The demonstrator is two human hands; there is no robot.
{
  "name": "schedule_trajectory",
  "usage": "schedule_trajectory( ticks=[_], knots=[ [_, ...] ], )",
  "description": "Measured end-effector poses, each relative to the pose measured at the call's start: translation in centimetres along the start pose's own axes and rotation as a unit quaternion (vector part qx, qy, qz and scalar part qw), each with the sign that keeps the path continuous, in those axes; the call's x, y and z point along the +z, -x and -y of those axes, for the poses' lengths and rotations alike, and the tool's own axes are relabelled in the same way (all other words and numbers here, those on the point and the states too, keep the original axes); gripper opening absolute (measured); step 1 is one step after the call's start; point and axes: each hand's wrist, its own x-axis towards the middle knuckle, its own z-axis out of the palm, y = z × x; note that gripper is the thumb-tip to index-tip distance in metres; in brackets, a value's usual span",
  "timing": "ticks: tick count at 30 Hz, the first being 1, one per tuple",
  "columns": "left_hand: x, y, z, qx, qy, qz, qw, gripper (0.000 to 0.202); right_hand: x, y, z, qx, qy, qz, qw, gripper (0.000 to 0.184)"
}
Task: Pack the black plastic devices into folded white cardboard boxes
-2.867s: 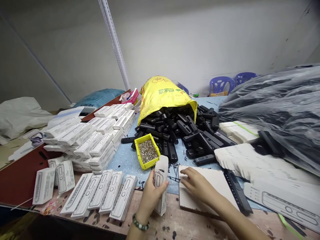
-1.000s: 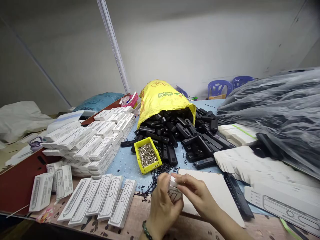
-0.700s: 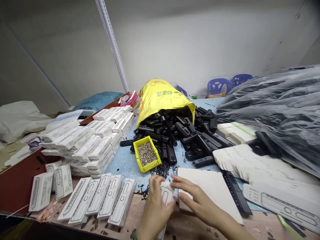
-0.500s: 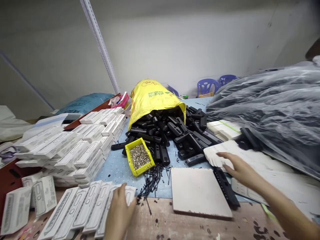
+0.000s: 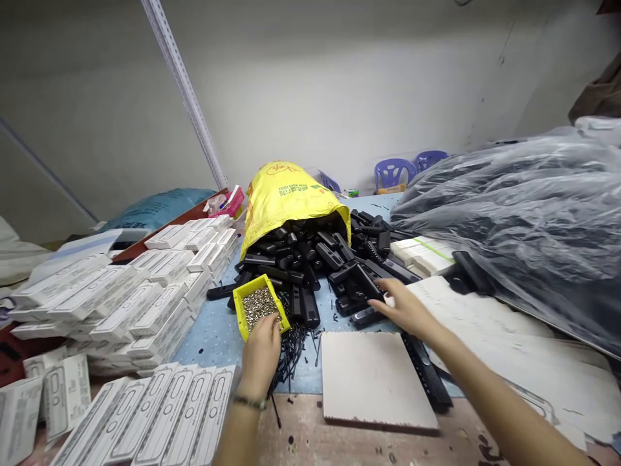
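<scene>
My left hand (image 5: 262, 349) reaches over the near rim of a yellow bin (image 5: 281, 317) full of small brass-coloured metal pieces (image 5: 257, 303). Its fingers are drawn together at the contents, and what they pinch is hidden. My right hand (image 5: 400, 307) is at the right side of a heap of black plastic casings (image 5: 310, 304). Thumb and fingers there are spread apart, close to the end of one casing (image 5: 365, 281); whether they touch it I cannot tell. A pale flat board (image 5: 378, 382) lies below my right hand, beside another black casing (image 5: 429, 375).
Stacked white boxes (image 5: 160, 304) fill the left, with a row of them (image 5: 179, 414) in front. A yellow sack (image 5: 291, 200) spills the casings. Thin black strips (image 5: 291, 353) lie below the bin. White sheets (image 5: 509, 336) and plastic-wrapped goods (image 5: 509, 194) occupy the right.
My left hand has left the front row of white boxes and moved up and right into the yellow bin. My right hand has shifted left from the white sheets to the black casings.
</scene>
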Motion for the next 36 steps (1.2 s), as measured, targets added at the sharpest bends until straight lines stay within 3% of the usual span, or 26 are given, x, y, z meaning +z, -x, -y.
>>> schedule_trajectory(
  ticks=[3, 5, 7, 9, 12, 14, 17, 21, 25, 27, 29, 31, 32, 36],
  knots=[
    [-0.1, -4.5, -1.7, -0.026, -0.028, 0.020, 0.999, 0.041, 3.2, -3.8, 4.9, 0.007, 0.027, 0.010, 1.000, 0.052],
    [-0.6, -6.4, -1.3, -0.036, -0.041, 0.034, 0.998, 0.040, 4.0, -5.2, 6.0, 0.020, 0.042, 0.020, 0.999, 0.034],
    [-1.0, -7.2, -0.1, -0.052, -0.052, 0.035, 0.997, 0.041, 3.5, -5.2, 5.7, 0.029, 0.047, 0.030, 0.998, 0.024],
    [-1.2, -7.4, 1.2, -0.072, -0.065, 0.036, 0.995, 0.040, 2.4, -3.5, 4.9, 0.028, 0.041, 0.037, 0.998, 0.030],
    [-0.5, -7.6, 2.5, -0.080, -0.079, 0.057, 0.992, 0.032, 1.7, 1.7, 3.3, -0.023, 0.000, 0.063, 0.998, 0.039],
    [0.3, -8.0, 2.7, -0.073, -0.075, 0.068, 0.992, 0.027, 2.4, 5.3, 2.6, -0.082, -0.052, 0.097, 0.990, 0.042],
    [1.1, -8.4, 2.6, -0.069, -0.052, 0.063, 0.994, 0.023, 4.4, 8.5, 2.7, -0.103, -0.022, 0.109, 0.988, 0.041],
    [0.5, -8.1, 2.6, -0.064, 0.017, 0.009, 0.998, 0.020, 6.0, 8.0, 5.0, -0.144, 0.012, 0.086, 0.986, 0.047],
    [-0.8, -7.3, 3.2, -0.073, 0.147, -0.038, 0.986, 0.017, 6.2, 6.4, 6.9, -0.145, -0.001, 0.148, 0.978, 0.043],
    [-1.3, -6.7, 3.3, -0.094, 0.230, -0.042, 0.968, 0.017, 5.8, 6.1, 7.3, -0.114, -0.066, 0.140, 0.981, 0.039],
    [-1.4, -5.8, 3.0, -0.123, 0.324, -0.032, 0.937, 0.017, 5.2, 6.0, 7.6, -0.065, -0.186, 0.091, 0.976, 0.033],
    [-1.1, -4.2, 2.1, -0.145, 0.424, -0.004, 0.894, 0.017, 4.4, 5.8, 8.4, -0.002, -0.355, 0.035, 0.934, 0.028],
    [-0.9, -3.1, 1.4, -0.153, 0.472, 0.016, 0.868, 0.017, 4.0, 5.7, 9.0, 0.030, -0.449, 0.007, 0.893, 0.027],
    [0.4, 1.4, -1.6, -0.185, 0.620, 0.100, 0.756, 0.017, 2.8, 5.0, 12.0, 0.101, -0.735, -0.086, 0.665, 0.032]
  ],
)
